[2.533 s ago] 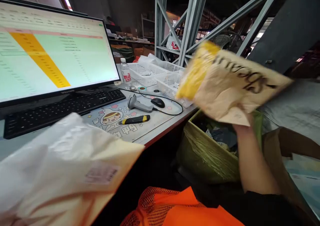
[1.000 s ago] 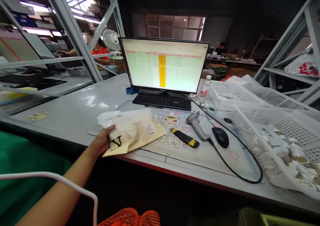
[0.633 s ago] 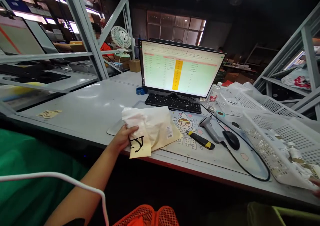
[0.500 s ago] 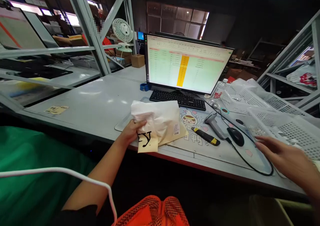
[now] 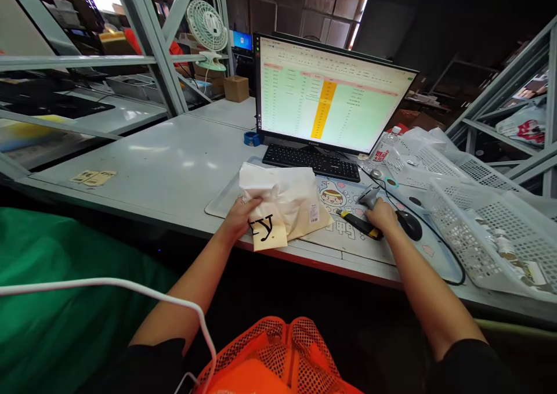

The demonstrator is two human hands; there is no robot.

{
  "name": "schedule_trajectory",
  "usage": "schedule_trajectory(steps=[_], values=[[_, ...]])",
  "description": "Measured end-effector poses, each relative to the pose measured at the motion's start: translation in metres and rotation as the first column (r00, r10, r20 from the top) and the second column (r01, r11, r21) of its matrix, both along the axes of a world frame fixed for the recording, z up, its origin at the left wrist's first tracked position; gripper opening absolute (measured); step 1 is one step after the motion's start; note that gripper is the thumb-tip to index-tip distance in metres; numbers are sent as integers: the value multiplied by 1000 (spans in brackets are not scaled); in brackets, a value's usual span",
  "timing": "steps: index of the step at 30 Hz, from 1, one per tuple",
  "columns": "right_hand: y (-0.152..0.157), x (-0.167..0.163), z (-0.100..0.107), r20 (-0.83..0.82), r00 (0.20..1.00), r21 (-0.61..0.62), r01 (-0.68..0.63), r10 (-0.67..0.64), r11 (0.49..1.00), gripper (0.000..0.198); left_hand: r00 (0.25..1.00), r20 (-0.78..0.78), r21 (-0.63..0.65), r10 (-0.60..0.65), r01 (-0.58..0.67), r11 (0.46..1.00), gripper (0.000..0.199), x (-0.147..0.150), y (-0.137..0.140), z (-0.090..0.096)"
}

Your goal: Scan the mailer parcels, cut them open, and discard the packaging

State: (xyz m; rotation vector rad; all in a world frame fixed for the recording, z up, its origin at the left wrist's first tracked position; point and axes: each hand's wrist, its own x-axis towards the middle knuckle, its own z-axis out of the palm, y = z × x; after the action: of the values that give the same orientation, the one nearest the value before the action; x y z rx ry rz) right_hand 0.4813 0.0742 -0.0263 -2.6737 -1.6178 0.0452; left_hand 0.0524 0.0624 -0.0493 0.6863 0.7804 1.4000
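My left hand is closed on the left edge of a pale plastic-wrapped package. Black letters show on its folded flap, and a small barcode label is near its right side. On the mat, my right hand is wrapped round the handle of a grey barcode scanner, whose head points away from me. Just left of that hand lies a black and yellow utility knife. Right of it sits a black mouse. The hand covers most of the scanner's handle.
A monitor with a spreadsheet stands behind a black keyboard. White perforated baskets holding bottles fill the right side. A blue tape roll and yellow cards lie on the table. A white cable crosses my left arm.
My right hand has moved left from beside the baskets and has taken hold of the barcode scanner. My left hand keeps its hold on the package. The view has shifted slightly.
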Motion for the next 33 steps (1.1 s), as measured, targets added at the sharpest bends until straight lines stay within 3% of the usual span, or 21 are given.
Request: schedule_trajectory(steps=[4,8,13,17,20,23,26,29,31,33], values=[[-18,3,26,-157,981,-3,-117,115,993,40,998,-59,17,17,-16,1000,61,3,0,-7],[-61,-9,58,-463,821,-24,-388,334,921,35,993,-79,17,89,-88,996,63,4,2,-16],[-98,-43,79,-469,647,68,-652,601,755,27,991,-85,-30,102,-105,994,66,5,2,-19],[-97,-56,80,-464,612,80,-691,640,719,29,991,-97,-37,95,-99,994,67,6,-1,-19],[-87,-54,73,-440,631,97,-674,639,732,28,987,-136,-32,80,-85,996,69,3,-4,-17],[-74,-41,63,-430,675,99,-625,600,775,24,943,-330,-17,50,-59,998,69,-9,-5,-11],[-59,-22,50,-446,743,52,-535,499,843,25,784,-621,35,19,4,999,66,-28,-2,-7],[-42,-1,35,-341,843,40,-430,416,902,30,612,-788,96,61,24,995,63,-41,2,-10],[-29,9,24,-224,903,48,-366,367,929,36,570,-817,113,88,8,994,61,-44,4,-15],[-14,14,13,-146,947,46,-282,286,958,39,578,-810,112,102,-19,994,59,-45,4,-20]])
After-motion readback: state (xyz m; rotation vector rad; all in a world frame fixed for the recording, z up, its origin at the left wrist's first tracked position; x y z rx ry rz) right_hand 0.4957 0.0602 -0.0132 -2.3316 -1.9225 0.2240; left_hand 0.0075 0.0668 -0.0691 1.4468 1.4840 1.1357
